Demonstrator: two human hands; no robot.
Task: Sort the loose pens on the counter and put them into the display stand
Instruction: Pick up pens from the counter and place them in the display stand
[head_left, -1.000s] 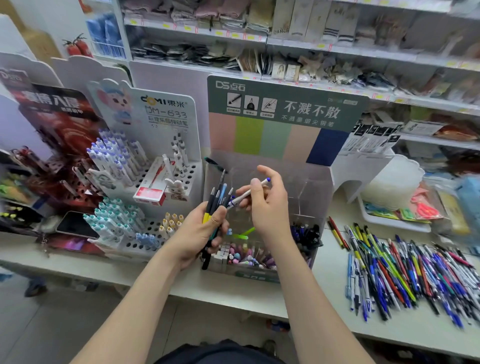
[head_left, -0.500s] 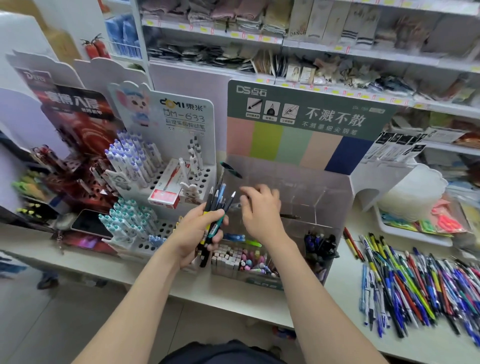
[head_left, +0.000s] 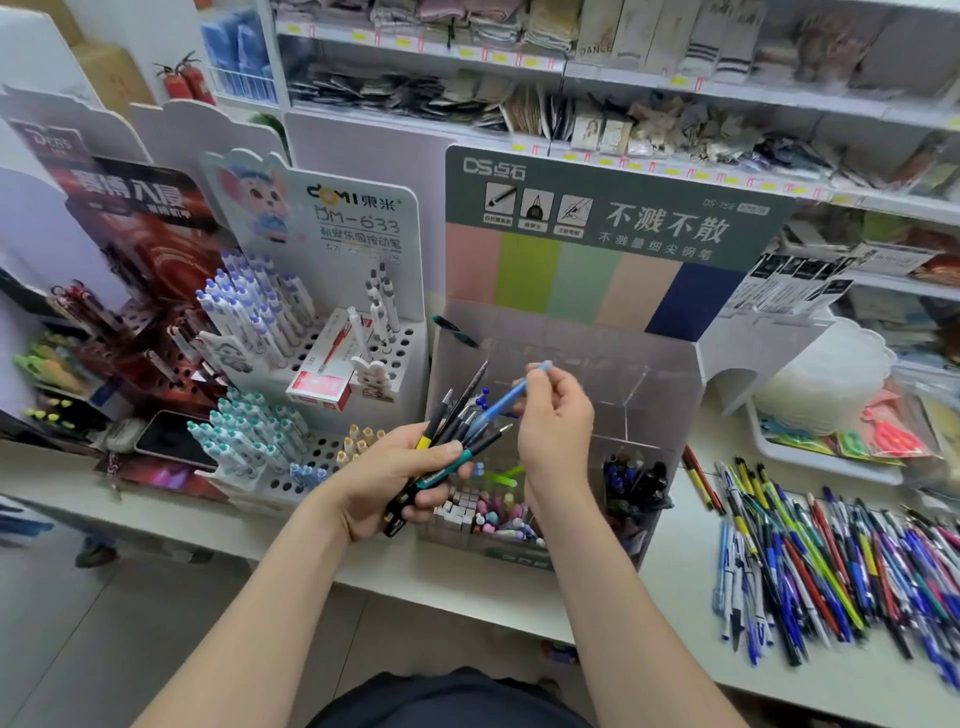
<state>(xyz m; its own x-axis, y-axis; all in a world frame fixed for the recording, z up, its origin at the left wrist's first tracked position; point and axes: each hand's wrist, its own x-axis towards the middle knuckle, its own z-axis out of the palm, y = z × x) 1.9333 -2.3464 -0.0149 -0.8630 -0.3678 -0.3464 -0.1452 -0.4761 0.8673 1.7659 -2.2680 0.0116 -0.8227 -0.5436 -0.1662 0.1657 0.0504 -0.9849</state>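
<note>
Blue pen (head_left: 506, 402), centre frame, is pinched by the right hand (head_left: 556, 431) between thumb and curled fingertips, slanting over the bundle of dark pens (head_left: 457, 426). The left hand (head_left: 389, 480) clamps that bundle in a closed fist. Both sit before the clear display stand (head_left: 654, 384). Loose pens (head_left: 831, 561) lie heaped on the white counter (head_left: 670, 582), lower right.
</note>
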